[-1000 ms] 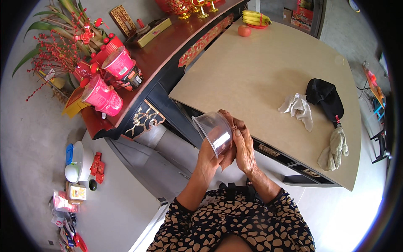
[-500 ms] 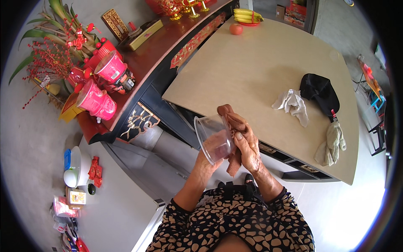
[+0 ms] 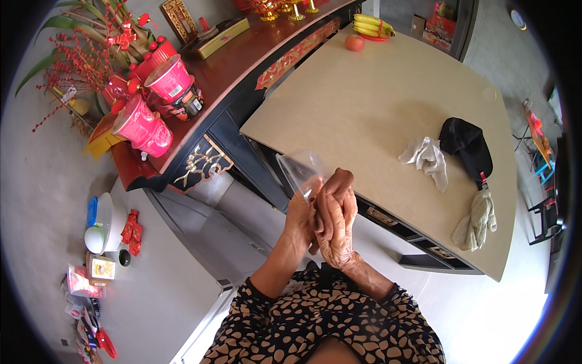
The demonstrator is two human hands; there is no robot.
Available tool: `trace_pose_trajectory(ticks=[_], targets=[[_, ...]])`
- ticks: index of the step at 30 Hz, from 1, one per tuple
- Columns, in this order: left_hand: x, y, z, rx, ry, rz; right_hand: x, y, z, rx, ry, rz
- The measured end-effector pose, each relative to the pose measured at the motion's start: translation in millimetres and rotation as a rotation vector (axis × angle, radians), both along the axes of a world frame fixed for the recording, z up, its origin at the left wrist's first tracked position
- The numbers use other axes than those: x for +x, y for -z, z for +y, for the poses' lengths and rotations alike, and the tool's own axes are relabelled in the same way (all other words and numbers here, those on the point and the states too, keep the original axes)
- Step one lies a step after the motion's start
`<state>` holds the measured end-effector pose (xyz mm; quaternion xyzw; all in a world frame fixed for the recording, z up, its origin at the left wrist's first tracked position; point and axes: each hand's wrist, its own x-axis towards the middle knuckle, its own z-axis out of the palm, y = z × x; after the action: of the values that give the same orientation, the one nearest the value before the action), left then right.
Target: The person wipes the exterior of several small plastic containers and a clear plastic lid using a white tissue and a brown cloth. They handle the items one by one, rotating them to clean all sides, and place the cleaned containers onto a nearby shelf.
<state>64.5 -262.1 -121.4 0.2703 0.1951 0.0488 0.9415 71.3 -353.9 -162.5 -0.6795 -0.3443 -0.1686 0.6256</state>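
Observation:
In front of my body, over the tan table's near edge, my left hand [image 3: 297, 216] is closed round a clear plastic cup [image 3: 296, 171] that lies tilted with its wide mouth toward the upper left. Pressed against the cup's other end, my right hand [image 3: 337, 238] grips a brown cloth [image 3: 325, 212]. The cloth is bunched between the two hands and hides the cup's base. Some fingertips of both hands are covered by the cloth and by each other.
The tan table [image 3: 364, 103] bears bananas [image 3: 371, 27], a round red fruit [image 3: 354, 42], a white cloth [image 3: 427, 162], a black cap [image 3: 465, 147] and pale gloves [image 3: 477, 221]. Pink tubs [image 3: 143, 128] stand on a dark red altar table [image 3: 221, 60]. Lower left is a grey counter [image 3: 157, 273].
The cup has turned so its mouth faces more to the upper left. My right hand and the cloth have shifted left and wrapped closer against the cup. The view has moved slightly.

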Motion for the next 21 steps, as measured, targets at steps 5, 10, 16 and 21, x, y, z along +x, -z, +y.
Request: trace_pose_trajectory(ticks=[5, 10, 16, 21], targets=[[3, 27, 2, 0.085, -0.078, -0.15, 28, -28, -10, -0.178, 0.099, -0.288], [0, 33, -2, 0.262, -0.248, 0.048, 35, -47, -9, -0.128, 0.033, 0.002], [-6, 24, 8, 0.423, -0.176, -0.087, 67, -69, -11, 0.176, -0.198, 0.393], [-1, 19, 49, 0.443, 0.1, -0.426, 84, -69, -16, 0.15, -0.43, 0.59]])
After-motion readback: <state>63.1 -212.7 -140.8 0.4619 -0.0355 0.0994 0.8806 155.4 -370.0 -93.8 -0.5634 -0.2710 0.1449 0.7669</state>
